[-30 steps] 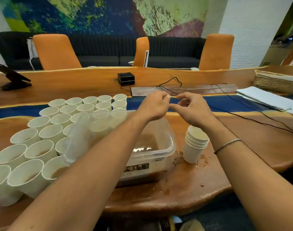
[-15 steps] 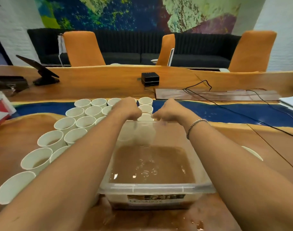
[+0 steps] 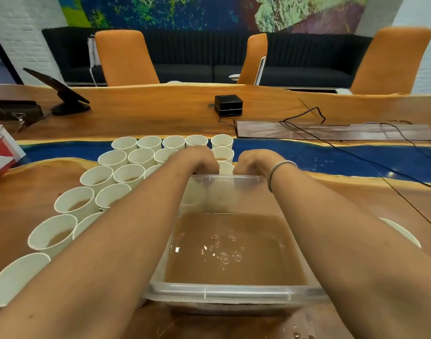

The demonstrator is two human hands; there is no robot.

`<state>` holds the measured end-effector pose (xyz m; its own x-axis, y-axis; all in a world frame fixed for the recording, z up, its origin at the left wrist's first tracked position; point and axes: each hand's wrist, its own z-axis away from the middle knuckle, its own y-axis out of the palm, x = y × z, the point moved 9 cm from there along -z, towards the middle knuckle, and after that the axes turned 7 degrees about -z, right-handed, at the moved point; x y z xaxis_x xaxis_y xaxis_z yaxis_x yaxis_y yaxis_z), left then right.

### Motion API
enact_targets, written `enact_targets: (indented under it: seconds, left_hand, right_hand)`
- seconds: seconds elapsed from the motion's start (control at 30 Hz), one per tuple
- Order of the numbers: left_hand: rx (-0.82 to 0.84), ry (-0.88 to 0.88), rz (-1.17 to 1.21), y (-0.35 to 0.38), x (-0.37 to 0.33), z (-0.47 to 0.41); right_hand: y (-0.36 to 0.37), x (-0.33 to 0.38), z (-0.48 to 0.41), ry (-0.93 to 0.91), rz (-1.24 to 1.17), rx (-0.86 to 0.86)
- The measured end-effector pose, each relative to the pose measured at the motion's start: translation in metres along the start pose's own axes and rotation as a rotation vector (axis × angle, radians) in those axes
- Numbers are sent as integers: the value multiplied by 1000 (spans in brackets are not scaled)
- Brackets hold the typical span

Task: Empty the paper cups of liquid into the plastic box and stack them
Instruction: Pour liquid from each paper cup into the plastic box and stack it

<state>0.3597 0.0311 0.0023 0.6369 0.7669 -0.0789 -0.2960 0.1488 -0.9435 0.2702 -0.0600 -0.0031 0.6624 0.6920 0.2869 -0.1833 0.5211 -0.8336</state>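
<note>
White paper cups (image 3: 73, 203) stand upright in close rows left of centre, running from the middle of the frame to the lower left edge. Several of them show a little brown liquid at the bottom. The rearmost cups sit on the blue resin strip (image 3: 332, 155) that crosses the wooden table (image 3: 18, 199).

A clear rectangular plastic box (image 3: 216, 293) fills the lower centre, just right of the cup rows, and holds a pool of brown liquid (image 3: 234, 267) with a few bubbles on its surface. Both forearms reach over the box from the bottom corners. The left hand (image 3: 197, 159) and the right hand (image 3: 254, 161) sit side by side at the box's far rim, a small gap between them. Their fingers are curled down over that rim and grip it, though the fingertips themselves are hidden behind the knuckles. A silver chain bracelet (image 3: 281, 167) circles the right wrist.

At the right edge, the rim of another white cup (image 3: 403, 234) shows behind the right forearm. A few drops of liquid (image 3: 297, 335) lie on the table at the bottom right.

Farther back, in the upper centre, a small black box (image 3: 228, 105) sits on the wood, with black cables (image 3: 356, 148) trailing toward the right. Orange chairs (image 3: 123, 59) stand behind the table.
</note>
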Motion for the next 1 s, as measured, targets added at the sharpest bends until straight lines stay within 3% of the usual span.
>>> enact_targets:
  seconds: [0.17, 0.37, 0.53, 0.67, 0.83, 1.0]
  left_hand:
    - [-5, 18, 9, -4, -8, 4]
    - [-49, 63, -21, -8, -27, 6]
    - [-194, 114, 256, -24, -50, 10]
    - [-350, 147, 370, -50, -66, 24]
    - [-374, 221, 401, -71, -79, 44]
    - [-408, 285, 483, -98, -84, 81]
  right_hand:
    - [0, -11, 4, 32, -30, 31]
    - [-22, -45, 19, 96, 17, -61]
    - [-45, -67, 35, 152, -151, -85]
    - [-78, -67, 53, 116, -296, -238]
    - [-104, -58, 80, 61, -411, -342]
    - [-135, -52, 117, 0, -481, -627]
